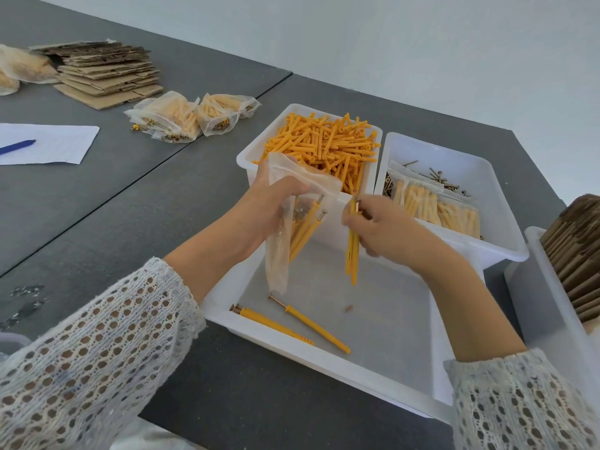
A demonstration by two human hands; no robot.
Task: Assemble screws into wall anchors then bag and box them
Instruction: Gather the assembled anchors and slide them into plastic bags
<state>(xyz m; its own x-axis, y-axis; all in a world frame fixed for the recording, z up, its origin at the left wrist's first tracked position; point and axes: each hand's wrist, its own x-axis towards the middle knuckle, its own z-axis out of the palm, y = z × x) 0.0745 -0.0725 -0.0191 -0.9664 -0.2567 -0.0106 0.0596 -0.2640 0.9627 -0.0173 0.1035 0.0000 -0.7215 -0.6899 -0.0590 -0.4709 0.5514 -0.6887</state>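
My left hand (276, 203) grips a clear plastic bag (279, 254) by its mouth, above the near white bin (324, 355). Several yellow anchors with screws (306, 225) hang inside the bag. My right hand (380, 227) pinches a small bunch of assembled anchors (352, 251), pointing down, just right of the bag's mouth. Two assembled anchors (311, 324) lie on the floor of the near bin. Behind it, one white bin holds loose yellow anchors (328, 147).
The bin at the back right (487, 177) holds loose screws and a filled bag (435, 209). Filled bags (191, 118), flat cardboard (107, 73), and paper with a blue pen (18, 146) lie at the left. A bin of cardboard pieces (574, 254) stands at the right edge.
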